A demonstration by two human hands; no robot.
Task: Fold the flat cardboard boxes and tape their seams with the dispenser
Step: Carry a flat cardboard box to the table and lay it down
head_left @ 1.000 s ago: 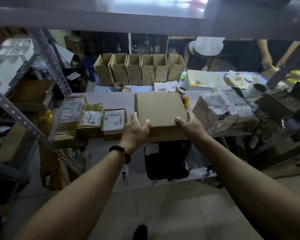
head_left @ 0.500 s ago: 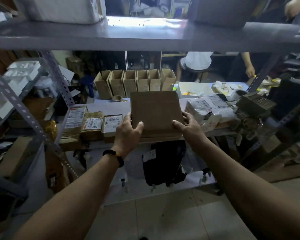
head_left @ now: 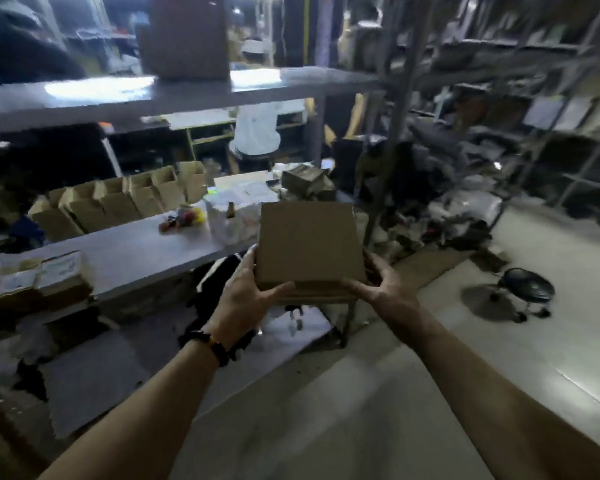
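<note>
A stack of flat brown cardboard boxes is held in the air in front of me, off the shelf. My left hand grips its near left corner, thumb on top. My right hand grips the near right corner the same way. Several folded open boxes stand in a row at the back of the grey shelf. No tape dispenser is visible; the picture is blurred.
Labelled parcels lie at the shelf's left end, and a white bag sits near its right end. A metal upright stands just behind the stack. A black stool is on the floor at right. A person in white sits beyond.
Both hands have lifted the cardboard stack off the shelf and pulled it toward me. My view has swung to the right, so the shelf now lies at left.
</note>
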